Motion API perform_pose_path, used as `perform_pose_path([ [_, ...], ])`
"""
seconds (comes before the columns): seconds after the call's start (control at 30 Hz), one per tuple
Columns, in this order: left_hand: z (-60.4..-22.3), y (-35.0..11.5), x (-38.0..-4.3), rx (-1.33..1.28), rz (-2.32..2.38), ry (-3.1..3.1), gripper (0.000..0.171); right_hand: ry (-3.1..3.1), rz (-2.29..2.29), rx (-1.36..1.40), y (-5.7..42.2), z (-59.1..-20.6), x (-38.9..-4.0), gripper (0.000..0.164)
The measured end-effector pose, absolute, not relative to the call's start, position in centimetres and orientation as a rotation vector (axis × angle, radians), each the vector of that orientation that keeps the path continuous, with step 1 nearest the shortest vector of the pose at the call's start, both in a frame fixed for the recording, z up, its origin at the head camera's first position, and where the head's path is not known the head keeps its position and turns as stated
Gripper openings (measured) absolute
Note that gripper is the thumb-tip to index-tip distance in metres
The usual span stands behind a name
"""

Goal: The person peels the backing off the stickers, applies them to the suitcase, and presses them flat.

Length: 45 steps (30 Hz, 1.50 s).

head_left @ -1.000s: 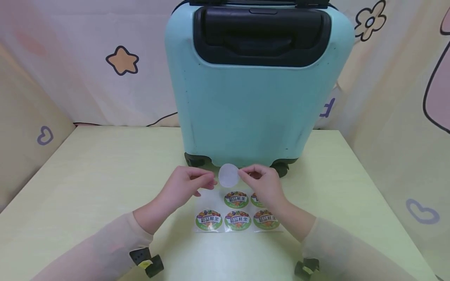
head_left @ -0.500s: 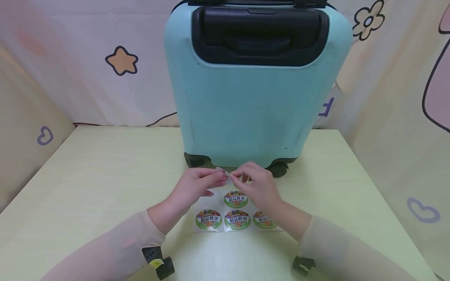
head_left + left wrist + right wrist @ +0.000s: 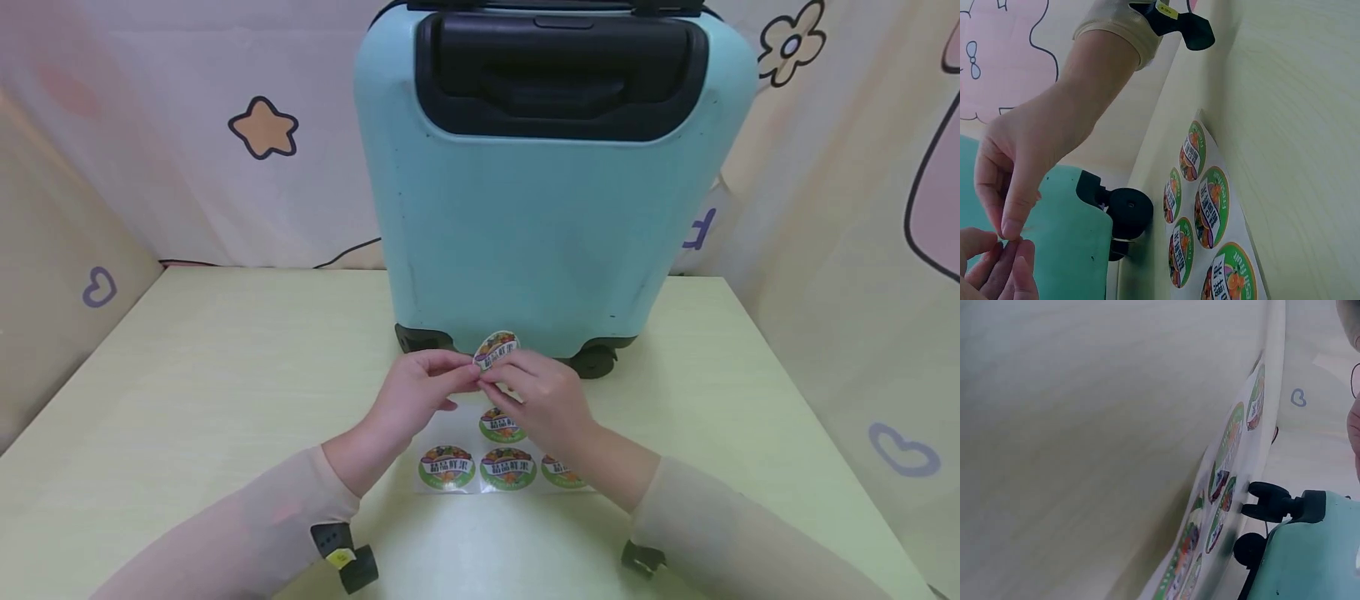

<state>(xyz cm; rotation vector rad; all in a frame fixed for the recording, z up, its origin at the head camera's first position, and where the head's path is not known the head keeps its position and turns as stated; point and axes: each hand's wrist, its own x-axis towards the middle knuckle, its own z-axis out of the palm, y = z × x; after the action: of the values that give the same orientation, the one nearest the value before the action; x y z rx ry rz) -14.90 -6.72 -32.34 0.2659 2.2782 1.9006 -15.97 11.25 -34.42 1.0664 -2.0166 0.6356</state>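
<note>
A round fruit-label sticker [image 3: 497, 346] stands tilted between my two hands, its printed face toward the head camera. My left hand [image 3: 420, 392] pinches its lower left edge with thumb and forefinger. Fingertips of my right hand [image 3: 551, 396] pinch the lower right edge and cover part of the print. In the left wrist view the thumb and fingers of both hands meet, and the sticker is hidden there. Below, the white sticker sheet [image 3: 442, 429] lies flat on the table with several matching labels. Part of it is behind my right hand.
Just beyond my hands a light blue suitcase [image 3: 525, 233] with black wheels [image 3: 592, 362] stands upright on the pale table [image 3: 225, 375]. Printed curtains [image 3: 172, 192] hang around the back and sides. A dark cord [image 3: 347, 252] runs behind the table's far edge.
The sticker has turned from its blank white back to its printed face. My left hand has come in from the left, and now pinches the sticker along with the right.
</note>
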Motion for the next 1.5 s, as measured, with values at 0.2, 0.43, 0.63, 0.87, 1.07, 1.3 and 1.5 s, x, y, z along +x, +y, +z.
perform_pose_path([
  [0.2,-31.7,-7.2,-15.5,0.306,1.888,2.382,0.02,-2.03,0.904,0.966,11.9,-33.8,-16.5,0.012],
  [0.43,-31.1,-8.1,-15.7,0.318,1.852,2.418,0.021,-2.293,1.35,0.627,13.1,-32.6,-16.9,0.032],
  [0.63,-30.9,-8.2,-15.9,0.343,1.842,2.431,0.019,-2.458,1.544,0.457,13.2,-31.9,-16.9,0.027],
  [0.87,-30.4,-8.3,-16.1,0.349,1.845,2.448,0.02,-2.532,1.601,0.385,13.2,-31.5,-17.3,0.025],
  [1.07,-30.0,-8.5,-16.4,0.362,1.852,2.455,0.02,-2.533,1.657,0.372,13.1,-31.1,-17.5,0.025],
  [1.3,-29.1,-8.8,-16.9,0.33,1.818,2.54,0.02,-2.48,1.676,0.422,13.0,-30.3,-17.9,0.019],
  [1.5,-28.0,-9.1,-17.6,0.328,1.808,2.626,0.02,-2.437,1.62,0.455,12.6,-29.0,-18.1,0.017],
])
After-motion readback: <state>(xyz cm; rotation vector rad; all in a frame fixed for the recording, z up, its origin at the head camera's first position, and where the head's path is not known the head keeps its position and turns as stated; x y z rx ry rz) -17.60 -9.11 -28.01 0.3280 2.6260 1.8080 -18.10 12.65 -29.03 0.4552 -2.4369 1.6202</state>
